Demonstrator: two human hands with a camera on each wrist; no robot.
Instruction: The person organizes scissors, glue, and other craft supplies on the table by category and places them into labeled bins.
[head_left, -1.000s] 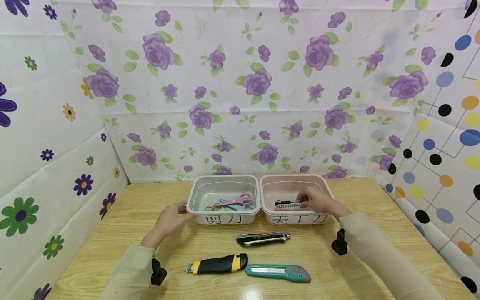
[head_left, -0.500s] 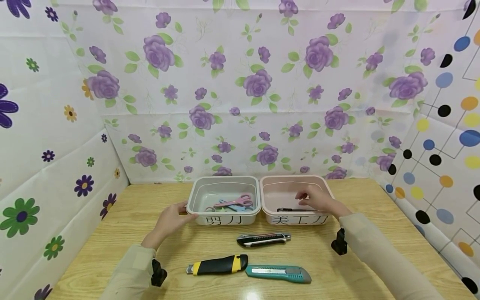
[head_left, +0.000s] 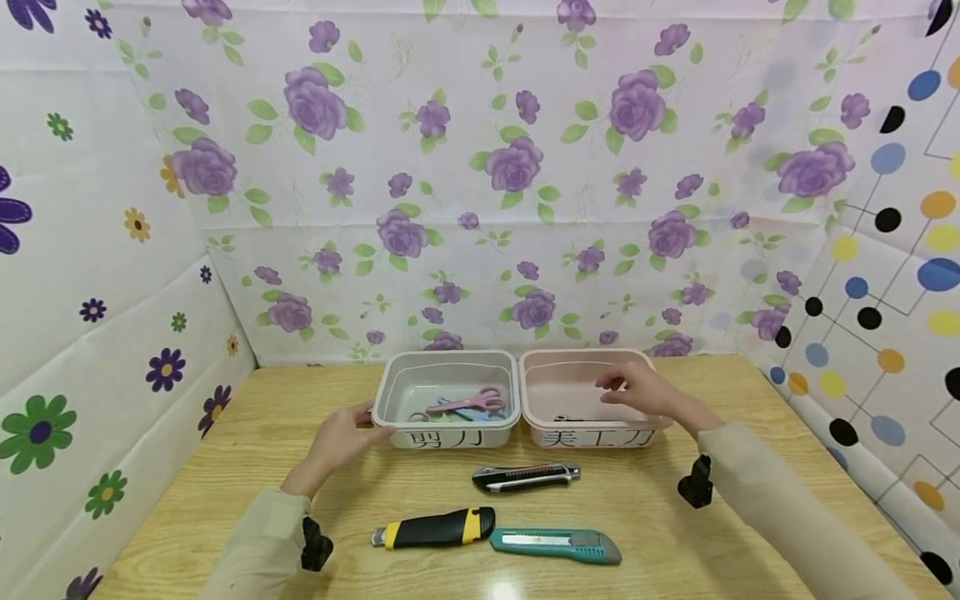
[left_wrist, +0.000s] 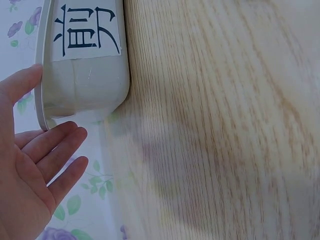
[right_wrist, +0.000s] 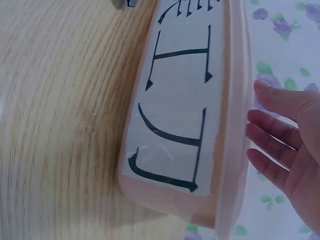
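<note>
My left hand (head_left: 343,439) rests at the left front corner of the grey bin (head_left: 457,357). In the left wrist view its thumb touches the rim while the other fingers lie loosely extended beside the bin's end. My right hand (head_left: 637,393) is over the pink bin (head_left: 588,355), fingers parted and nothing between them. Inside that bin a small black part of a utility knife (head_left: 567,418) shows; the front wall hides the rest. Pink-handled scissors (head_left: 467,402) and blue scissors (head_left: 472,413) lie in the grey bin.
In front of the bins lie a black and white utility knife (head_left: 527,477), a yellow and black one (head_left: 435,528) and a teal one (head_left: 557,545). The bins stand side by side on the wooden table (head_left: 300,383), before a floral cloth wall (head_left: 480,275).
My right hand has let go of the utility knife, which dropped to the bottom of the pink bin. That hand then rose slightly and spread its fingers. My left hand stayed put.
</note>
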